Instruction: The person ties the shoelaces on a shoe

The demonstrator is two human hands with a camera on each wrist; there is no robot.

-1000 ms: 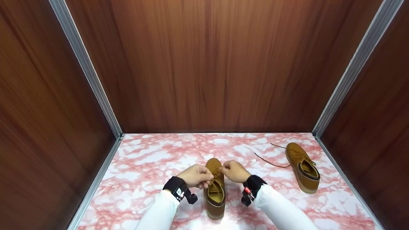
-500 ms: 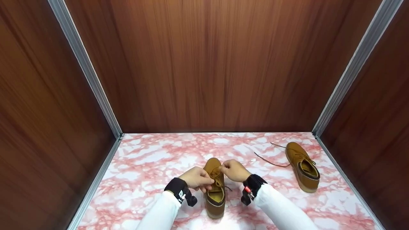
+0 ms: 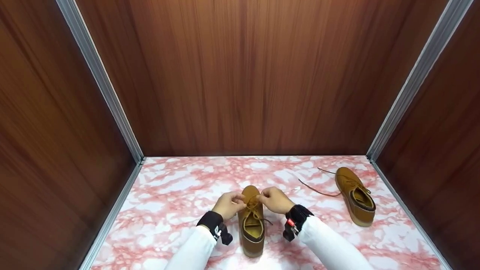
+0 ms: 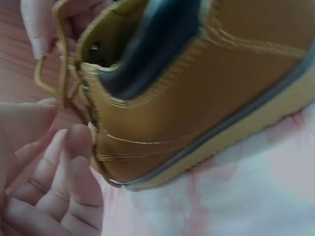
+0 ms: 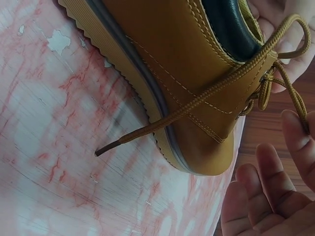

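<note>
A tan lace-up shoe point(image 3: 252, 242) stands toe away in front of me, its brown shoelace point(image 5: 197, 101) looped over the front. My right hand point(image 3: 276, 201) pinches a loop of that lace at the shoe's right side; in the right wrist view the lace runs to its fingertips, the other fingers spread. My left hand point(image 3: 227, 205) is at the shoe's left side, thumb and fingertips beside the lacing. In the left wrist view its fingers point(image 4: 81, 187) are near the lace, but whether they grip any is unclear. A loose lace end lies out past the shoe's right side.
A second tan shoe point(image 3: 354, 195) stands at the right, its lace point(image 3: 318, 192) trailing left over the red-and-white marbled surface point(image 3: 180, 180). Wood-grain panels point(image 3: 240, 82) with metal corner strips enclose the back and both sides.
My left hand drew back slightly over the lacing, then moved forward to the shoe's left side. A lace end now shows right of the shoe. The right hand stays almost still.
</note>
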